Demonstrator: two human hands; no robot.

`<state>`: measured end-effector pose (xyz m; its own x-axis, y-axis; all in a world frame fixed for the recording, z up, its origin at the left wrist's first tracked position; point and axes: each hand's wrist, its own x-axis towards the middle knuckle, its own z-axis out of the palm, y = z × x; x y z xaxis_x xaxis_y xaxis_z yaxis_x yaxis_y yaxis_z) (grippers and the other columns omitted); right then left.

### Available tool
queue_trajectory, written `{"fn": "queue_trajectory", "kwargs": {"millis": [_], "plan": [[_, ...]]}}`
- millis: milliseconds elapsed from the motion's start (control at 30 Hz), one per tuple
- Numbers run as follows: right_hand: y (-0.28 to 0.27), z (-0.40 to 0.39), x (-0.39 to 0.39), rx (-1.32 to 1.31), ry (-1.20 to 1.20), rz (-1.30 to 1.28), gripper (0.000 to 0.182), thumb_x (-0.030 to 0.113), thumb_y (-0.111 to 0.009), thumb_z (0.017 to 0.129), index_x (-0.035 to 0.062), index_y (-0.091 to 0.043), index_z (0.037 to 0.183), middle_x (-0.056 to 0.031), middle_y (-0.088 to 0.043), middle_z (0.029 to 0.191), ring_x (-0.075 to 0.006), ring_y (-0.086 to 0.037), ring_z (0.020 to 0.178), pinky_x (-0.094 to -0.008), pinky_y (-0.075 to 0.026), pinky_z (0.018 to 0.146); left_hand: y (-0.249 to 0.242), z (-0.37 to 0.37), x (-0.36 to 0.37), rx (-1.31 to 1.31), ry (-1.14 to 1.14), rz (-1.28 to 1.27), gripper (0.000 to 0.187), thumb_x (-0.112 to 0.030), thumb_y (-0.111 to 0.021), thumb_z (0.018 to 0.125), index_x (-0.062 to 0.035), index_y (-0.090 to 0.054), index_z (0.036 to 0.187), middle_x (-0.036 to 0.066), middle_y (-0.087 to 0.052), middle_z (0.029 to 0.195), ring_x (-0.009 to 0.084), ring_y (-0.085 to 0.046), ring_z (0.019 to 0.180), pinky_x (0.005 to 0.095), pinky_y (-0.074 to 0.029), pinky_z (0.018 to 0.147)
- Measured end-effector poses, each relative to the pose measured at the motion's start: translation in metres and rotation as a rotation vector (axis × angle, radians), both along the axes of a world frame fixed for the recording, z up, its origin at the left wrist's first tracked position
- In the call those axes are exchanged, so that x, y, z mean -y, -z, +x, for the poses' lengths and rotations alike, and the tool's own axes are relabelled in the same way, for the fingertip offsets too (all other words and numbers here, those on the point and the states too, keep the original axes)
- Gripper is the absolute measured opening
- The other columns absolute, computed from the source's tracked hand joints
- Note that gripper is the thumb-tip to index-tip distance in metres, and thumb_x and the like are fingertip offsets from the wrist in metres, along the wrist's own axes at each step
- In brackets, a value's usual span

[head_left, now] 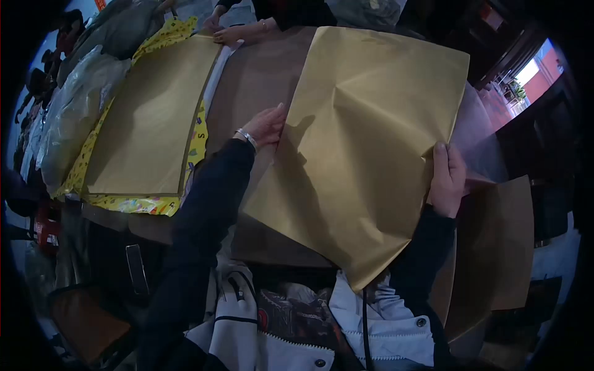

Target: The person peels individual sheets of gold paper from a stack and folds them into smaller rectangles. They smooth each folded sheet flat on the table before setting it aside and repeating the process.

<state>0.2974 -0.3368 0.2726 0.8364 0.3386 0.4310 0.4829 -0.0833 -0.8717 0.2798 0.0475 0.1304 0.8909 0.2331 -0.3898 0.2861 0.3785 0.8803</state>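
Observation:
A large sheet of tan paper (365, 142), creased and tilted, spans the space between my hands. My right hand (447, 179) grips its right edge, thumb on top and fingers behind. At its left edge is my left hand (267, 125), a bracelet at the wrist; its fingers are extended and touch the edge, with the fingertips partly hidden. To the left, a flat stack of tan paper (151, 117) lies on yellow printed wrapping (197, 142).
A person's hands (238, 32) hold the far end of the left stack. Clear plastic bags (83, 111) lie at the far left. The brown table (257, 74) shows between the papers. More brown sheets (495, 247) stand at the right. An orange-brown seat (90, 321) is at lower left.

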Motion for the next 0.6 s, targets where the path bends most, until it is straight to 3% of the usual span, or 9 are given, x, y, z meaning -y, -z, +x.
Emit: {"fn": "queue_trajectory", "kwargs": {"millis": [67, 100, 233, 300, 333, 467, 533, 600], "plan": [[-0.002, -0.002, 0.006, 0.012, 0.085, 0.069, 0.024, 0.023, -0.050, 0.101, 0.0038, -0.059, 0.089, 0.0056, -0.055, 0.083, -0.0014, -0.045, 0.075, -0.0184, -0.036, 0.066, -0.006, 0.025, 0.007, 0.249, 0.285, -0.151, 0.056, -0.045, -0.060, 0.092, -0.0050, -0.050, 0.130, 0.012, -0.058, 0.126, 0.0205, -0.057, 0.111, 0.0381, -0.047, 0.094], [0.002, 0.002, 0.010, -0.018, 0.136, 0.112, 0.023, 0.022, -0.050, 0.101, 0.0042, -0.059, 0.089, 0.0060, -0.054, 0.083, -0.0013, -0.044, 0.075, -0.0181, -0.036, 0.067, -0.008, 0.035, 0.017, 0.190, 0.181, -0.347, 0.039, -0.030, -0.060, 0.094, -0.0024, -0.056, 0.120, 0.010, -0.065, 0.110, 0.0179, -0.063, 0.098, 0.0339, -0.053, 0.084], [0.031, 0.076, 0.060, 0.006, 0.128, -0.005, 0.026, 0.024, -0.050, 0.100, 0.0019, -0.058, 0.089, 0.0045, -0.056, 0.083, -0.0030, -0.045, 0.077, -0.0203, -0.039, 0.069, -0.021, 0.070, 0.017, 0.184, 0.258, -0.155, 0.024, -0.020, -0.065, 0.091, -0.0007, -0.063, 0.105, 0.009, -0.068, 0.095, 0.0177, -0.066, 0.080, 0.0330, -0.055, 0.075], [0.048, 0.122, 0.071, 0.027, 0.169, -0.097, 0.027, 0.024, -0.051, 0.100, 0.0019, -0.058, 0.087, 0.0046, -0.055, 0.080, -0.0033, -0.045, 0.075, -0.0209, -0.039, 0.068, -0.037, 0.086, 0.005, 0.263, 0.156, -0.086, 0.021, -0.021, -0.064, 0.091, -0.0020, -0.065, 0.101, 0.007, -0.068, 0.090, 0.0166, -0.066, 0.077, 0.0313, -0.055, 0.071], [0.029, 0.115, 0.043, 0.006, 0.190, 0.007, 0.030, 0.026, -0.053, 0.099, 0.0026, -0.057, 0.081, 0.0050, -0.051, 0.074, -0.0036, -0.042, 0.071, -0.0225, -0.038, 0.064, -0.070, 0.080, 0.003, 0.288, 0.134, -0.070, 0.019, -0.021, -0.064, 0.092, -0.0033, -0.065, 0.099, 0.006, -0.068, 0.090, 0.0144, -0.065, 0.074, 0.0299, -0.054, 0.069], [0.007, 0.156, 0.011, 0.066, 0.242, 0.004, 0.032, 0.027, -0.054, 0.099, 0.0027, -0.056, 0.079, 0.0049, -0.048, 0.072, -0.0042, -0.041, 0.070, -0.0232, -0.037, 0.061, -0.152, 0.072, -0.034, 0.378, -0.041, 0.392, 0.023, -0.032, -0.061, 0.093, -0.0097, -0.066, 0.100, -0.003, -0.067, 0.090, 0.0087, -0.061, 0.077, 0.0251, -0.047, 0.068], [-0.015, 0.159, 0.002, 0.186, 0.231, 0.013, 0.032, 0.029, -0.055, 0.098, 0.0030, -0.057, 0.080, 0.0046, -0.047, 0.072, -0.0043, -0.041, 0.070, -0.0229, -0.036, 0.061, -0.185, 0.053, -0.042, 0.419, -0.095, 0.479, 0.024, -0.035, -0.059, 0.094, -0.0128, -0.067, 0.100, -0.005, -0.065, 0.089, 0.0071, -0.057, 0.080, 0.0226, -0.043, 0.071], [-0.024, 0.149, 0.000, 0.249, 0.239, 0.030, 0.031, 0.027, -0.054, 0.098, 0.0021, -0.057, 0.081, 0.0035, -0.047, 0.072, -0.0052, -0.041, 0.070, -0.0238, -0.037, 0.061, -0.197, 0.035, -0.057, 0.561, 0.004, 0.562, 0.030, -0.039, -0.061, 0.092, -0.0119, -0.065, 0.105, -0.005, -0.063, 0.089, 0.0086, -0.056, 0.083, 0.0306, -0.045, 0.080]]}}
